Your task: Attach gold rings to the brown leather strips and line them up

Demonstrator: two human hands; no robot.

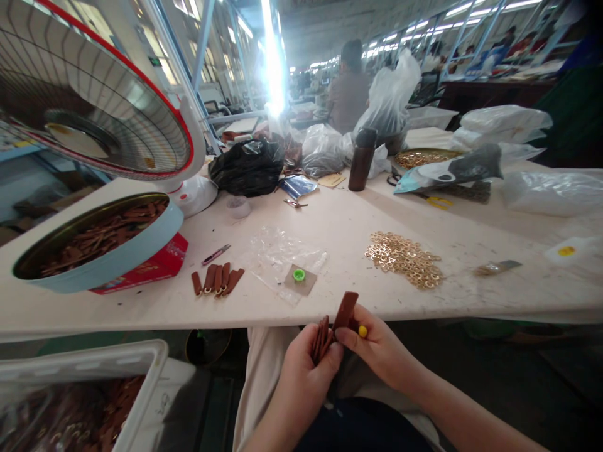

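Observation:
Over my lap, just in front of the table edge, my left hand (304, 367) is closed around a bunch of brown leather strips (321, 339). My right hand (377, 342) pinches a single leather tab (346, 309) that stands upright beside the bunch. A small yellow piece (362, 331) shows at the right fingers; what it belongs to is hidden. On the table to the left lie several brown leather tabs with gold rings (217, 279). A pile of gold rings (402, 258) is spread on the right. A green cap (298, 275) sits on a small square between them.
A round tin (113, 270) of brown strips tilts on a red box (155, 267) beneath a fan (94, 94). Thread snips (217, 253) lie nearby. A dark bottle (362, 160) and bags (247, 166) stand at the back. A white bin (157, 364) is at lower left.

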